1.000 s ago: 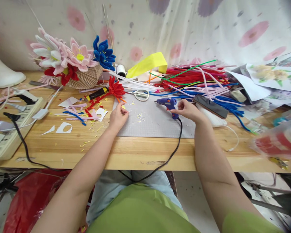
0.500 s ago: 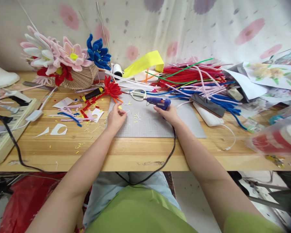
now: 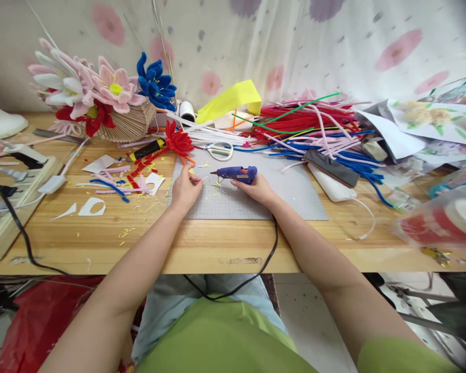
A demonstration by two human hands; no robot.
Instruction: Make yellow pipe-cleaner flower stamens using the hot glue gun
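My right hand (image 3: 257,189) is wrapped round a blue glue gun (image 3: 238,174), whose nozzle points left. My left hand (image 3: 186,187) pinches a thin white stick (image 3: 205,178) close to that nozzle. An orange stem of the red pipe-cleaner flower (image 3: 178,140) reaches down to the left fingers; whether they grip it too I cannot tell. Below both lies a grey cutting mat (image 3: 299,199). Small white and yellow slivers (image 3: 217,188) are scattered on it, partly behind the glue gun. White-handled scissors (image 3: 220,151) rest at the mat's back edge.
Red pipe cleaners (image 3: 295,120) and blue ones are heaped behind the mat, with a phone (image 3: 331,168) at the right. Finished flowers (image 3: 114,88) stand at the back left. A power strip (image 3: 19,207) lies left. The gun's black cord (image 3: 272,248) hangs over the front edge.
My right hand has brought the glue gun left and slightly down, so its nozzle is now near the white stick. My left hand has stayed almost still.
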